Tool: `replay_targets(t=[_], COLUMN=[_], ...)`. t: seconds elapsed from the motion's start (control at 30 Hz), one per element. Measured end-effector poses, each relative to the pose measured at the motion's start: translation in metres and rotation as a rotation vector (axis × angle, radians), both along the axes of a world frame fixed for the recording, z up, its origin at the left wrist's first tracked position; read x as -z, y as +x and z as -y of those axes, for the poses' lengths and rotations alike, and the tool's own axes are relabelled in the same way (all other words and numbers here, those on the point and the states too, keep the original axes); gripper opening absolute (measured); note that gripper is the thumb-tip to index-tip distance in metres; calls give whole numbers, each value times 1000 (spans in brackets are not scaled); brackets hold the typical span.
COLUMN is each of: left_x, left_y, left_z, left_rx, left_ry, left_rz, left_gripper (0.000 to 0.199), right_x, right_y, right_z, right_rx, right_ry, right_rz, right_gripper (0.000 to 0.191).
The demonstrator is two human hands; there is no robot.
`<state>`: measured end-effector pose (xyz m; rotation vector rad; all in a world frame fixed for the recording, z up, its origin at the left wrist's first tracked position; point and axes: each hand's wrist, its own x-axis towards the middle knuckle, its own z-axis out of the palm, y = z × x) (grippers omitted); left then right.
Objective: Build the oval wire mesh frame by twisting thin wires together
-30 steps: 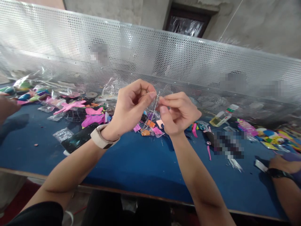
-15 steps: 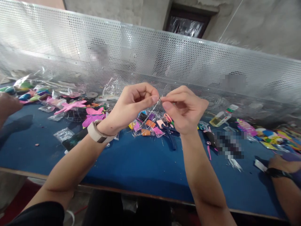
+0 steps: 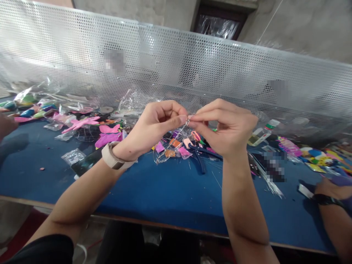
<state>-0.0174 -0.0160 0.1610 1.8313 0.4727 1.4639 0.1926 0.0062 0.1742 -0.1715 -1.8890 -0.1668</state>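
My left hand (image 3: pixel 161 124) pinches one end of a thin, shiny twisted strand (image 3: pixel 184 126) between thumb and forefinger. From the right, my right hand (image 3: pixel 231 126) grips the same strand with thumb and fingers pressed together, its fingertips nearly touching those of the left. The strand slants down and left from the fingertips; what exactly it is made of is too small to tell. Beneath the hands lie small bagged pieces in orange and pink (image 3: pixel 184 152). Dark blue-handled pliers (image 3: pixel 200 161) rest on the blue table (image 3: pixel 165 190), partly behind my right wrist.
A perforated metal screen (image 3: pixel 165 62) runs along the table's back. Pink foam shapes (image 3: pixel 108 138) and plastic bags lie left. A clear bottle (image 3: pixel 264 132), thin wires (image 3: pixel 271 183) and colourful pieces (image 3: pixel 316 157) lie right. Other people's hands (image 3: pixel 7 124) (image 3: pixel 332 192) are at both sides.
My right hand has turned and shifted slightly right, its fingers flatter around the strand. My left hand stays nearly in place. The person's hand at the far left has moved further out of view.
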Motion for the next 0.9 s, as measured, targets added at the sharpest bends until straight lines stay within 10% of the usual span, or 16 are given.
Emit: replay_targets(t=[0.47,0.9], left_x=[-3,-11], left_y=[-1,-1], left_z=[4,15], left_rx=[-13,-64], left_ry=[6,-98], left_rz=[58,94], left_gripper=[16,14], right_x=[3,8], right_y=[-13,-14], right_z=[16,4], right_rx=[158,10], right_ry=[106,23], right_rz=[-54,-40], right_gripper=[24,25])
